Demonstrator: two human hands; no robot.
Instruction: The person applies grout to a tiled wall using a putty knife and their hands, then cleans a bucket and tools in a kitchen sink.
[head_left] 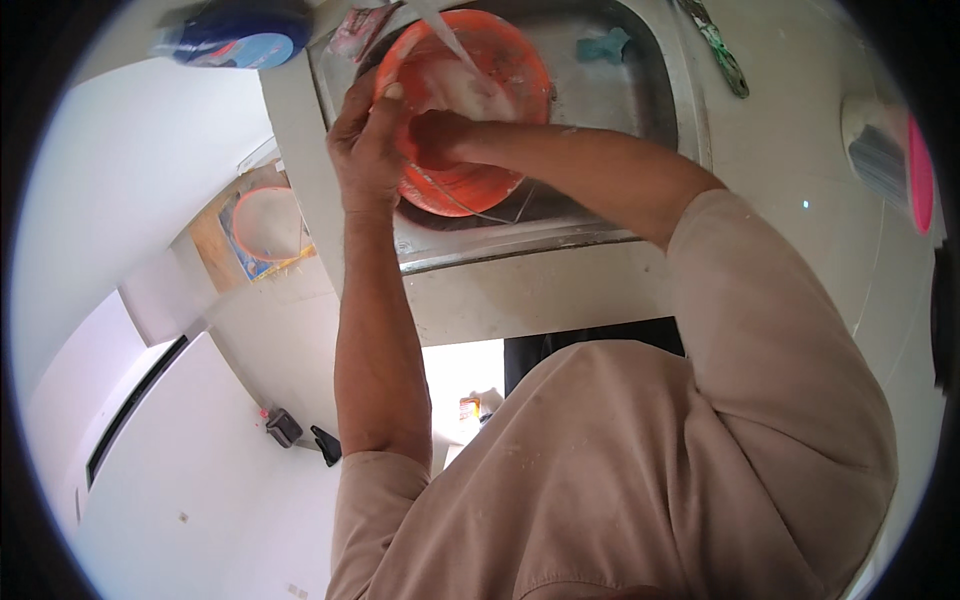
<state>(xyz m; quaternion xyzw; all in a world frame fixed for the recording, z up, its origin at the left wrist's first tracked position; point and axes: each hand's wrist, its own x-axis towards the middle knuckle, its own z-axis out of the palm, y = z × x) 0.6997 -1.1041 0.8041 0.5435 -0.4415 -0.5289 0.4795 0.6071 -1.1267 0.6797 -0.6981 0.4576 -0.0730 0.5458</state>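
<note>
An orange bucket [535, 75] stands tilted in a steel sink [655, 100], with whitish smears on its inner wall. A pale stream [447, 35], which looks like running water, falls into it from above. My left hand [370, 145] grips the bucket's left rim, the thumb over the edge. Down inside the bucket is my right hand [440, 138], near the inner wall; its fingers are hidden and blurred, so whether they hold anything is unclear. The thin wire handle [480, 212] hangs at the near side.
A teal cloth or sponge [603, 46] lies in the sink's far right. On the counter are a paint-stained brush-like tool [722, 60], a dark blue container [240, 35] and a pink-edged tub [885, 165]. A crumpled packet [360, 32] sits behind the bucket. Below left, another bucket [268, 222] stands.
</note>
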